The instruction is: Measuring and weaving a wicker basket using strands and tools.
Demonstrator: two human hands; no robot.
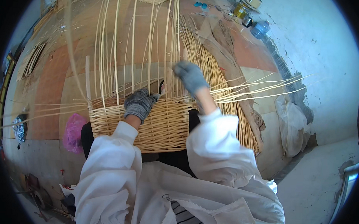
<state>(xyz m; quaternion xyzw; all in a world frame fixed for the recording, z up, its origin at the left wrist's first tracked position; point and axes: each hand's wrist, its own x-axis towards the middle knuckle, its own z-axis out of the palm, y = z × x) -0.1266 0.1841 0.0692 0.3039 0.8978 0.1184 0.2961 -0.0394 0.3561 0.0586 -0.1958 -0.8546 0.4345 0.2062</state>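
Note:
A half-woven wicker basket rests across my lap, with tall pale upright rods rising from its wall. My left hand, in a grey knit glove, is closed on the top edge of the weave, fingers bent over it. Raised above the rim farther right, my right hand wears a grey glove too and is slightly blurred. Its fingers are curled in; whatever they hold is hidden. Loose weaving rods stick out past the basket's right side, and others past its left.
A long bundle of willow rods lies on brown sacking to the right. Nearby are a white plastic bag and a blue water bottle by the wall. A pink plastic bag sits left of the basket.

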